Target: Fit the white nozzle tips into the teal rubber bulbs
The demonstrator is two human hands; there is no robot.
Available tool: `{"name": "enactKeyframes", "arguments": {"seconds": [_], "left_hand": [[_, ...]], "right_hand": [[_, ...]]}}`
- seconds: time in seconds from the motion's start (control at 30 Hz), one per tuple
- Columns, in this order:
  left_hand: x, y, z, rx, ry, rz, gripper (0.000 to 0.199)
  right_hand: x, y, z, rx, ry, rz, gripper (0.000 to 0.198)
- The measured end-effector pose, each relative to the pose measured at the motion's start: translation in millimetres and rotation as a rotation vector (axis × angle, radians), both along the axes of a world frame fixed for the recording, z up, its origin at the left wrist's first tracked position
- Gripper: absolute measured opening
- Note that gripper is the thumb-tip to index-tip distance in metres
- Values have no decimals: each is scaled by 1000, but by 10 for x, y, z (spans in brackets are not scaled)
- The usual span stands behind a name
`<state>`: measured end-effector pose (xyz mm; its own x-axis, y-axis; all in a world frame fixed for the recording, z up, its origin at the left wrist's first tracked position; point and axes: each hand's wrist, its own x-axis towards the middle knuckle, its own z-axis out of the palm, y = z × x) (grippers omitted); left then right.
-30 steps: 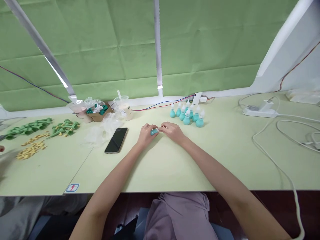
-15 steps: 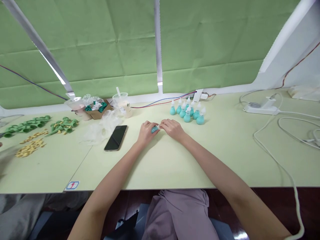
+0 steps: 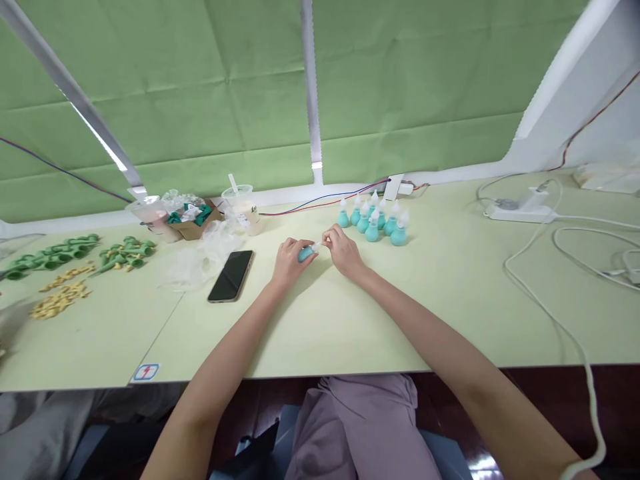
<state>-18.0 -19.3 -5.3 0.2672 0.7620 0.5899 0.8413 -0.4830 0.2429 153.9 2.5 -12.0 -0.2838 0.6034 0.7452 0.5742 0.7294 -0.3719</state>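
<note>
My left hand [image 3: 291, 260] is wrapped around a turquoise bulb aspirator [image 3: 305, 254], which lies tilted with its clear pointed nozzle [image 3: 316, 247] toward the right. At the end of that nozzle my right hand [image 3: 343, 252] has its thumb and fingers pinched together. Whether they grip the nozzle's end or some small piece is too small to tell. Beyond my right hand, several more turquoise bulb aspirators [image 3: 372, 233] stand upright in a group, clear nozzles up.
Left of my hands lie a black phone [image 3: 231, 277] and a crumpled plastic bag [image 3: 193, 267]. Behind them stand a drink cup [image 3: 249, 217] and a cardboard box [image 3: 193, 229]. Green parts [image 3: 127, 252] and yellow pieces [image 3: 60, 300] are far left. A power strip [image 3: 520, 212] with cables is right.
My right hand's fingers have drawn back slightly and bunched into a pinch, showing more of the nozzle. The bulb in my left hand has tilted a little. The view has shifted slightly.
</note>
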Motion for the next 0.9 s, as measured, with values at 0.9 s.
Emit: {"name": "enactKeyframes", "arguments": {"seconds": [0.9], "left_hand": [[-92, 14, 33, 101, -259, 88, 24]], "right_hand": [[61, 86, 171, -42, 685, -53, 16]]}}
